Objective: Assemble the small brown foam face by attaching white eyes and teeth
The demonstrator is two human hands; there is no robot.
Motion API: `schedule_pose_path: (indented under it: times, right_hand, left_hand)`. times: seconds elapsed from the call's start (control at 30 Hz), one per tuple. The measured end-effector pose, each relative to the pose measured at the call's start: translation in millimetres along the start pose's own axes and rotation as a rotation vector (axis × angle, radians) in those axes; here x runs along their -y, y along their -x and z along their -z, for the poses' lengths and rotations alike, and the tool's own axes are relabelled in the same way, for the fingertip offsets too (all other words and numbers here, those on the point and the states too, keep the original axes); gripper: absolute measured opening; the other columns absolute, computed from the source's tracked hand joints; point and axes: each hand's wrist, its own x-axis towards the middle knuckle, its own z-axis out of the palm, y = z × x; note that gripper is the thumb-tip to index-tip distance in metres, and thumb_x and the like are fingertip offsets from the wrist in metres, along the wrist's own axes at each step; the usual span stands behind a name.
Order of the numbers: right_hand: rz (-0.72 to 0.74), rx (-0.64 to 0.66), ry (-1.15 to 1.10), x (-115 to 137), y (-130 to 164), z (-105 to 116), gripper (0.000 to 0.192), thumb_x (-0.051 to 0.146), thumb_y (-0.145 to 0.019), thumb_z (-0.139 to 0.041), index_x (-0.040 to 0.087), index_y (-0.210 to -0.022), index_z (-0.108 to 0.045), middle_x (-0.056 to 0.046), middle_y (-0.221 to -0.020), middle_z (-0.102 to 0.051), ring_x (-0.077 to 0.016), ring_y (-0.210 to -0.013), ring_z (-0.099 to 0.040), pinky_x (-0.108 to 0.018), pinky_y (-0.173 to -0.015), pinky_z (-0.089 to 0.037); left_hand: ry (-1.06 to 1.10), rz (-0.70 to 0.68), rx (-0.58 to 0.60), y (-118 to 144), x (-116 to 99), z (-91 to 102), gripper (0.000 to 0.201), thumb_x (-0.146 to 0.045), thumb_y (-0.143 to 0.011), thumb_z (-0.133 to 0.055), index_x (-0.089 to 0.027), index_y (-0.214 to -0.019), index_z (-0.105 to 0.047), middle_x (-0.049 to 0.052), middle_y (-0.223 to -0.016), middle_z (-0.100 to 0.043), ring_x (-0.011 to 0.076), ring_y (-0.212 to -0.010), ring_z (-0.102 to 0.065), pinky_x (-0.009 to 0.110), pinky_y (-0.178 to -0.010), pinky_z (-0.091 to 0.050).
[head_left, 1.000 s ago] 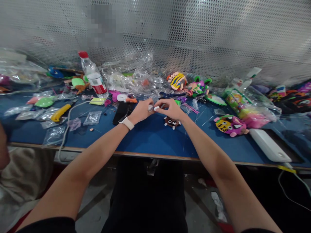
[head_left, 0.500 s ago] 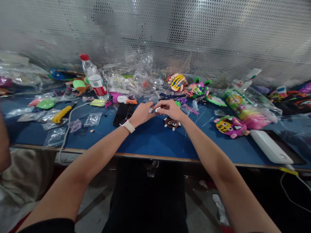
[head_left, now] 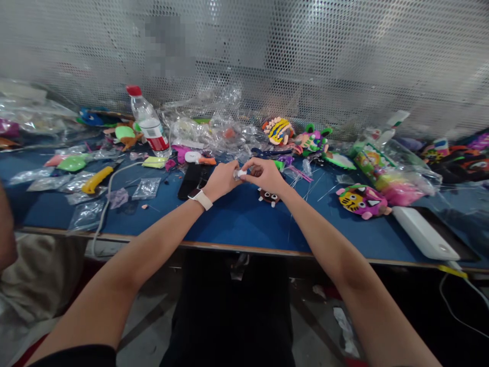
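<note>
White piece [head_left: 242, 174] — shifted left, closer to left hand [head_left: 222, 179].

On the tabletop [head_left: 244, 224], a clay animal head [head_left: 271, 195] is lying near frame centre, an animal face [head_left: 362, 201] is lying at right, and a bottle [head_left: 153, 130] is standing at upper left behind a utility knife [head_left: 97, 180].

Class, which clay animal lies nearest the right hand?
The brown clay animal, partly hidden by the right hand; the yellow-and-purple one lies farther right, the others farther back.
</note>
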Motion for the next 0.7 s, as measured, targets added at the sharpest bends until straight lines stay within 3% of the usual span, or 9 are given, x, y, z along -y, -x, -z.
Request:
schedule_pose_path:
  times: [0.2, 0.37, 0.53, 0.7]
  right_hand:
    - [0.188, 0.035, 0.076, 8.5, -0.9, -1.5, 0.013, 0.030, -0.093, -0.068, 0.024, -0.094, -0.080, -0.008, -0.110, -0.078, -0.0197, -0.081, -0.071, -0.036, -0.072, -0.056]
    - [0.020, 0.003, -0.017, 10.2, 0.4, -5.4, 0.014, 0.037, -0.090, -0.076, 0.024, -0.096, -0.074, -0.003, -0.086, -0.077, -0.0178, -0.062, -0.067, -0.036, -0.066, -0.055]
    - [-0.063, -0.062, -0.039, 5.5, -0.9, -12.3, 0.017, 0.037, -0.085, -0.081, 0.025, -0.086, -0.069, 0.000, -0.068, -0.071, -0.0209, -0.060, -0.070, -0.036, -0.063, -0.055]
    - [0.066, -0.168, 0.076, 5.3, -4.3, -17.3, 0.006, 0.021, -0.085, -0.076, 0.024, -0.081, -0.073, -0.004, -0.089, -0.073, -0.0198, -0.071, -0.069, -0.037, -0.072, -0.057]
  left_hand:
    - [-0.001, 0.011, -0.007, -1.0, -1.6, 0.9, 0.018, -0.023, -0.091, -0.076, -0.018, -0.101, -0.062, 0.008, -0.096, -0.075, 0.0280, -0.089, -0.074, 0.036, -0.078, -0.050]
    - [0.011, 0.016, 0.005, -0.2, -3.6, 1.1, 0.020, -0.026, -0.090, -0.077, -0.018, -0.102, -0.063, 0.008, -0.092, -0.075, 0.0301, -0.087, -0.075, 0.036, -0.074, -0.051]
    - [0.012, 0.021, -0.017, 1.5, -7.1, 1.6, 0.022, -0.025, -0.088, -0.077, -0.019, -0.104, -0.062, 0.007, -0.093, -0.076, 0.0288, -0.088, -0.076, 0.034, -0.073, -0.052]
    - [-0.034, 0.001, -0.047, 0.9, -12.6, 2.6, 0.016, -0.021, -0.091, -0.071, -0.018, -0.104, -0.061, 0.008, -0.092, -0.075, 0.0280, -0.086, -0.075, 0.035, -0.074, -0.052]
